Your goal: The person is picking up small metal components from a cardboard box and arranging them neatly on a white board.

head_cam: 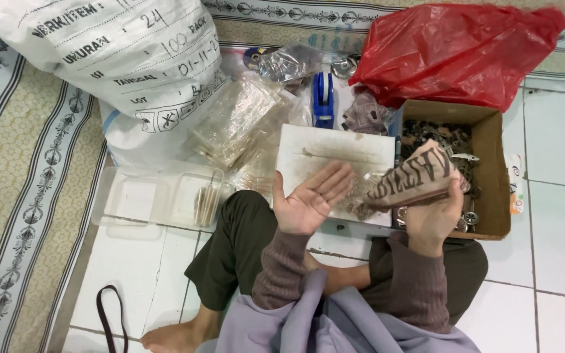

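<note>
Left hand (308,199): open, palm up, fingers spread, holding nothing, over the white board (335,153).
Right hand (434,212): clamped on a striped sandal sole (413,180), tilted beside the cardboard box (492,170).
Box contents: small dark metal pieces, hard to make out.
Red plastic bag (456,49): crinkled, contents hidden.
White sack (119,52): woven, cut off at the top.

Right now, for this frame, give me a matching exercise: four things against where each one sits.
Things:
1. red plastic bag
2. cardboard box
3. clear plastic tray
4. blue tape dispenser

Places:
A. left of the knee, on the tiles
B. just beyond the white board
C. far right corner, above the box
D. beside the right hand

Pairs: 1-C, 2-D, 3-A, 4-B
</note>
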